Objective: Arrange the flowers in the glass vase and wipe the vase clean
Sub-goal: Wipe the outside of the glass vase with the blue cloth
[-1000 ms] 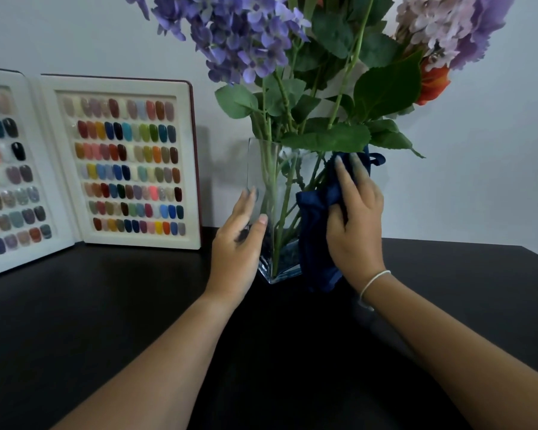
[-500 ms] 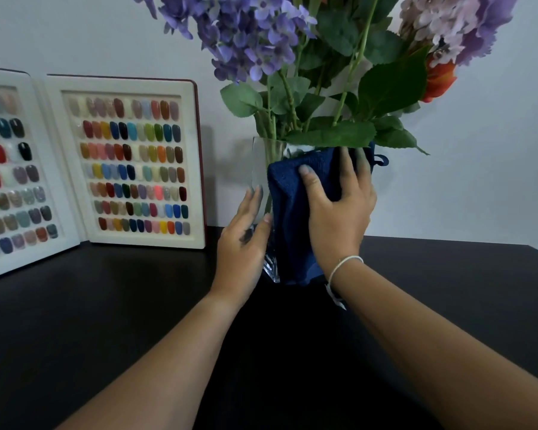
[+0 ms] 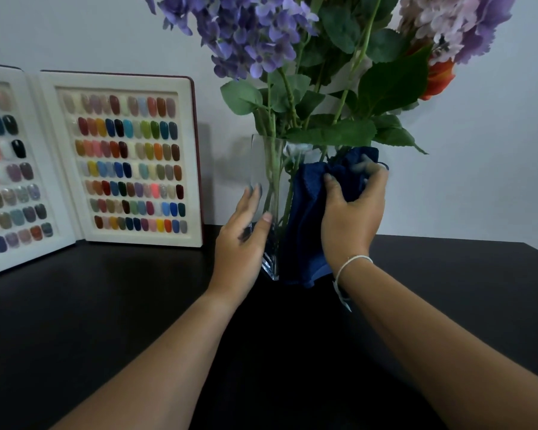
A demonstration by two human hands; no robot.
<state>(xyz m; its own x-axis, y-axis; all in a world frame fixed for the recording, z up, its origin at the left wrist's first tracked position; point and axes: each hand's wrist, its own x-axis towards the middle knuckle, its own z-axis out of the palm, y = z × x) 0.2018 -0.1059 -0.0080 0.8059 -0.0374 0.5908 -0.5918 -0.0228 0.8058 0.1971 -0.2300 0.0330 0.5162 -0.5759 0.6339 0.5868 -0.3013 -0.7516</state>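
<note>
A square glass vase (image 3: pixel 266 169) stands on the black table (image 3: pixel 106 321), holding purple, pink and orange flowers (image 3: pixel 249 35) with green stems and leaves. My left hand (image 3: pixel 241 240) lies flat against the vase's lower left side, fingers apart, steadying it. My right hand (image 3: pixel 351 218) presses a dark blue cloth (image 3: pixel 305 231) against the vase's front right face; the cloth hangs down to the vase's base and hides that side of the glass.
An open white display book of coloured nail samples (image 3: pixel 125 159) stands against the pale wall at the left, close to the vase. The table's far right corner (image 3: pixel 534 252) is near the wall.
My right hand has slid the blue cloth from the vase's front toward its right side and bunched it near the rim. My left hand has stayed on the vase.
</note>
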